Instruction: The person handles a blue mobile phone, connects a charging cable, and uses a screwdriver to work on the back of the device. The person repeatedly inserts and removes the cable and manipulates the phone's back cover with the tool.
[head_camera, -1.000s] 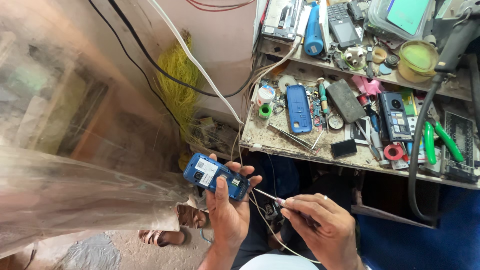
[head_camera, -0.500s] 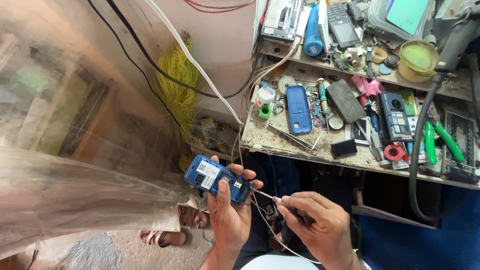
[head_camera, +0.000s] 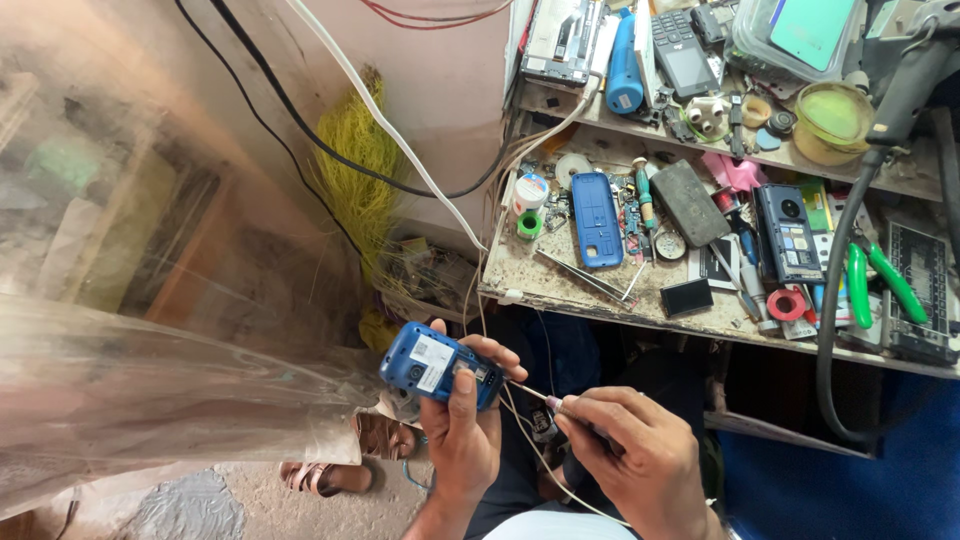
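A big sheet of clear plastic (head_camera: 150, 400) fills the left side and blurs everything behind it. The cluttered workbench (head_camera: 560, 285) runs off the right edge, with a blue phone shell (head_camera: 596, 220) lying among tools too small to sort out. Below it, the left hand (head_camera: 465, 430) grips an opened blue phone (head_camera: 432, 365), back side up, thumb across its end. The right hand (head_camera: 630, 455) is closed around a thin tool (head_camera: 535, 395), probably a screwdriver; its handle is buried in the fist, and the tip meets the phone's edge.
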